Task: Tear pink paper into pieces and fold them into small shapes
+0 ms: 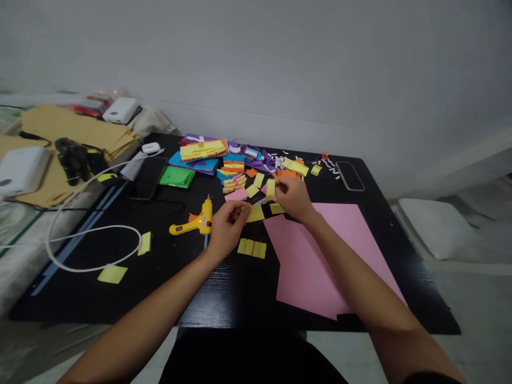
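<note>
My left hand [229, 226] pinches the left end of a flat yellow paper strip [255, 214] above the black table. In my right hand [294, 196] is a small folded yellow paper piece [271, 189], held upright between closed fingers. A creased yellow paper piece [252, 248] lies just below the hands. Pink paper sheets [308, 266] spread out under my right forearm. Left of my left hand a yellow glue gun [192, 220] lies on its side with an orange light showing. Small yellow and pink paper pieces [237, 195] are scattered just beyond my fingers.
Folded coloured paper stacks [204, 150] lie at the back, with white paper scraps [276, 159] beside them. One phone [351, 176] lies back right, another [148, 178] back left. A white cable [100, 228] loops over the table [160, 298]. Loose yellow notes [112, 274] lie left.
</note>
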### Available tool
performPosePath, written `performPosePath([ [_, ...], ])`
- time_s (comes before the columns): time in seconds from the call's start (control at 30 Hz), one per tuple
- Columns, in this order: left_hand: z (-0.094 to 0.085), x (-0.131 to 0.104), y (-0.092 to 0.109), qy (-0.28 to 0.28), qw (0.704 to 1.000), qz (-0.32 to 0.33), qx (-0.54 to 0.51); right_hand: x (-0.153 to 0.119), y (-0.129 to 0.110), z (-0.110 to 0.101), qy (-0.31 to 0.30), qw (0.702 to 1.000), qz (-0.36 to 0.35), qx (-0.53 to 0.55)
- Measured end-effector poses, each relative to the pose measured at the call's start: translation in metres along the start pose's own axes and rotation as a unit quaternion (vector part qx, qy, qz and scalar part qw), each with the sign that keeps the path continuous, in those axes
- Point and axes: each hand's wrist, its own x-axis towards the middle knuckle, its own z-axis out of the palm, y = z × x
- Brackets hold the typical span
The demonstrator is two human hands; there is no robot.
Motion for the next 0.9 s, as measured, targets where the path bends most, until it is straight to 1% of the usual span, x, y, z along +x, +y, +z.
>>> performPosePath([
  [0.07,0.001,-0.001,0.001,0.0,1.0,-0.004,-0.008,-0.018,-0.008,0.002,0.004,0.999,0.015,0.05],
  [0.1,0.001,-0.002,0.002,-0.001,1.0,-0.008,-0.015,-0.026,-0.012,0.004,0.008,0.992,0.035,0.118],
  [0.2,0.003,-0.003,0.003,0.0,0.999,-0.022,-0.033,-0.042,-0.018,0.008,0.008,0.954,0.096,0.284],
  [0.27,0.003,-0.004,0.002,0.003,0.999,-0.023,-0.034,-0.047,-0.02,0.008,0.001,0.927,0.13,0.352],
  [0.33,0.004,-0.003,0.001,0.009,0.999,-0.019,-0.027,-0.05,-0.023,0.008,-0.014,0.905,0.156,0.396],
  [0.43,0.005,-0.002,-0.001,0.023,0.999,-0.006,-0.027,-0.054,-0.029,0.007,-0.049,0.881,0.171,0.438],
  [0.5,0.006,0.0,-0.001,0.027,0.998,-0.001,-0.049,-0.058,-0.034,0.006,-0.069,0.869,0.173,0.459],
  [0.57,0.007,0.001,-0.001,0.025,0.996,-0.011,-0.084,-0.063,-0.038,0.007,-0.08,0.861,0.172,0.472],
  [0.7,0.005,0.002,-0.002,0.008,0.992,-0.051,-0.119,-0.067,-0.039,0.004,-0.094,0.858,0.161,0.478],
  [0.8,0.003,0.003,-0.002,0.003,0.991,-0.058,-0.122,-0.059,-0.03,-0.002,-0.147,0.861,0.148,0.464],
  [0.83,0.003,0.003,-0.003,0.0,0.991,-0.06,-0.122,-0.053,-0.026,-0.004,-0.157,0.871,0.138,0.444],
  [0.87,0.003,0.003,-0.003,-0.004,0.991,-0.063,-0.119,-0.046,-0.021,-0.005,-0.156,0.891,0.121,0.409],
  [0.9,0.003,0.002,-0.003,-0.01,0.991,-0.065,-0.113,-0.037,-0.016,-0.005,-0.123,0.923,0.098,0.351],
])
